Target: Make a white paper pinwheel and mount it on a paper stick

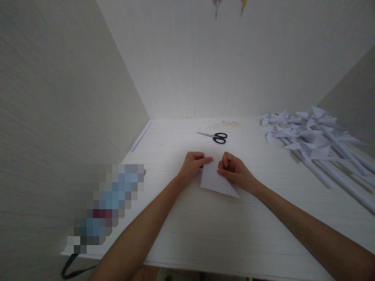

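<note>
Over the middle of the white table, a folded piece of white paper (216,180) is held between both hands, one corner pointing to the lower right. My left hand (193,166) is closed on its upper left edge, thumb lying across the top. My right hand (234,169) pinches the sloping right edge between thumb and curled fingers. Just beyond the hands lies a pair of scissors (218,137) with black handles, blades pointing left; neither hand touches it.
Several white paper pinwheels (312,132) on rolled paper sticks are piled at the right. A blurred-out bluish object (117,195) with a black strap (68,267) lies along the left edge. A folded white paper strip (141,136) rests near the left wall. Walls enclose the table (181,234).
</note>
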### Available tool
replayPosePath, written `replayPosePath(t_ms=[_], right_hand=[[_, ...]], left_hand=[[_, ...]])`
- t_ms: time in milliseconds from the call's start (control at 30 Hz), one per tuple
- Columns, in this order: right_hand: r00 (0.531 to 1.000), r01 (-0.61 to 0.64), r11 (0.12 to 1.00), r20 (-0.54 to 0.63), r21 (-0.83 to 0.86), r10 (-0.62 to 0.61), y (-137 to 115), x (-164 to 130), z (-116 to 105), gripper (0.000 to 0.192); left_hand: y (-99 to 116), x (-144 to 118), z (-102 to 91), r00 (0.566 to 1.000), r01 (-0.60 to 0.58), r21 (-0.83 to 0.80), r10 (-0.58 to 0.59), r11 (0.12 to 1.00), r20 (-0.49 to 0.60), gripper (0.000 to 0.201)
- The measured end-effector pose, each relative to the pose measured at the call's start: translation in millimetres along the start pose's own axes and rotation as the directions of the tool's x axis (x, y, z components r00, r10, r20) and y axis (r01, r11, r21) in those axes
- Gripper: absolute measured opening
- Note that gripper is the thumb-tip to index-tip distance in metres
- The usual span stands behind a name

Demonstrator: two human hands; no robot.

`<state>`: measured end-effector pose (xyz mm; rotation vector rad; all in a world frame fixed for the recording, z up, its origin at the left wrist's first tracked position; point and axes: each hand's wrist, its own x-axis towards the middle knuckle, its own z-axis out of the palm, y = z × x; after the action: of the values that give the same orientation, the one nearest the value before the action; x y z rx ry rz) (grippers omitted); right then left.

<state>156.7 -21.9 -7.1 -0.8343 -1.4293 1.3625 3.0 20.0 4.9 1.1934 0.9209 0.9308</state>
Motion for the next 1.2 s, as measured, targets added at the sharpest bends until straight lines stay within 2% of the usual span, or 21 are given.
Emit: replayPosePath(t_ms=[100, 133, 200, 233, 300, 367, 467, 567, 667, 733, 767, 800, 833, 900, 933, 967, 1000, 1067, 1133, 1200], right_hand=[[0.998, -0.005, 1.0, 0.068, 0.027, 0.003, -0.2, -2.3, 1.5, 0.032], [0.996, -0.007, 1.0, 0.091, 0.03, 0.004, -0.3, -3.3, 2.1, 0.031], [0.993, -0.007, 0.999, 0.119, 0.031, 0.003, -0.2, -4.8, 3.1, 0.03], [0.993, -0.004, 0.999, 0.121, 0.034, -0.001, -0.1, -5.2, 3.5, 0.029], [0.994, 0.009, 0.999, 0.109, 0.036, -0.013, 0.5, -5.1, 4.0, 0.027], [0.995, 0.015, 1.0, 0.094, 0.009, -0.016, 1.5, -4.4, 4.1, 0.025], [1.0, 0.017, 0.989, 0.01, -0.147, -0.016, 3.0, -3.7, 3.6, 0.018], [0.989, 0.022, 0.931, -0.131, -0.363, -0.074, 3.5, -3.1, 3.1, 0.015], [0.973, 0.011, 0.858, -0.193, -0.513, -0.128, 2.3, -2.2, 3.5, 0.011], [0.967, 0.029, 0.808, -0.188, -0.588, -0.171, 0.7, -2.0, 3.8, 0.006], [0.959, 0.056, 0.78, -0.183, -0.623, -0.215, -0.2, -2.2, 3.6, 0.005], [0.942, 0.09, 0.742, -0.184, -0.665, -0.28, -1.0, -2.6, 3.1, 0.006], [0.91, 0.123, 0.686, -0.195, -0.717, -0.367, -1.8, -3.2, 2.2, 0.008], [0.802, 0.14, 0.524, -0.215, -0.84, -0.558, -2.8, -5.0, -0.9, 0.009], [0.743, 0.12, 0.429, -0.206, -0.895, -0.637, -3.0, -5.9, -2.6, 0.008], [0.696, 0.093, 0.335, -0.179, -0.938, -0.695, -3.3, -6.9, -4.4, 0.008], [0.666, 0.068, 0.247, -0.14, -0.967, -0.733, -3.5, -7.9, -5.8, 0.007], [0.65, 0.047, 0.1, -0.046, -0.994, -0.758, -4.3, -9.7, -7.3, 0.007], [0.662, 0.061, -0.01, 0.048, -0.998, -0.748, -5.5, -11.3, -7.0, 0.009], [0.675, 0.09, -0.087, 0.125, -0.992, -0.727, -7.0, -12.5, -5.5, 0.011]], left_hand=[[2.8, 8.7, -11.1, 0.996, -0.022, -0.136, 0.01, 0.99, -0.093, 0.017], [4.3, 12.1, -17.1, 0.987, -0.042, -0.194, 0.011, 0.98, -0.159, 0.016], [7.6, 17.7, -29.6, 0.95, -0.11, -0.288, 0.016, 0.951, -0.311, 0.013], [9.0, 19.1, -34.5, 0.937, -0.129, -0.302, 0.017, 0.944, -0.348, 0.013], [10.5, 18.6, -38.3, 0.946, -0.148, -0.261, 0.061, 0.954, -0.317, 0.018], [10.1, 14.3, -33.4, 0.981, -0.118, -0.145, 0.093, 0.982, -0.17, 0.026], [6.7, 6.7, -18.2, 0.995, -0.095, 0.083, 0.097, 0.992, -0.018, 0.024], [2.4, 3.8, -8.5, 0.989, -0.139, 0.227, 0.147, 0.964, -0.018, 0.025], [0.0, 3.0, -6.6, 0.955, -0.238, 0.32, 0.281, 0.917, -0.097, 0.024], [-0.4, 0.3, -6.0, 0.902, -0.317, 0.393, 0.402, 0.863, -0.156, 0.021], [-0.4, -2.0, -5.4, 0.859, -0.362, 0.454, 0.48, 0.814, -0.177, 0.02], [-0.3, -4.9, -4.7, 0.798, -0.417, 0.533, 0.577, 0.736, -0.174, 0.018], [-0.2, -8.0, -3.9, 0.706, -0.473, 0.626, 0.692, 0.62, -0.152, 0.015], [-0.3, -14.0, -2.1, 0.485, -0.545, 0.782, 0.875, 0.304, -0.002, 0.012], [-0.6, -16.4, -1.1, 0.387, -0.552, 0.823, 0.915, 0.132, 0.113, 0.017], [-1.0, -18.2, 0.1, 0.321, -0.549, 0.836, 0.917, -0.022, 0.235, 0.022], [-1.5, -19.4, 1.4, 0.286, -0.544, 0.826, 0.894, -0.144, 0.345, 0.025], [-2.5, -20.0, 4.3, 0.278, -0.545, 0.79, 0.828, -0.281, 0.487, 0.024], [-3.3, -19.2, 6.6, 0.299, -0.554, 0.774, 0.795, -0.307, 0.529, 0.017], [-3.9, -17.9, 7.3, 0.321, -0.553, 0.779, 0.788, -0.295, 0.526, 0.012]])
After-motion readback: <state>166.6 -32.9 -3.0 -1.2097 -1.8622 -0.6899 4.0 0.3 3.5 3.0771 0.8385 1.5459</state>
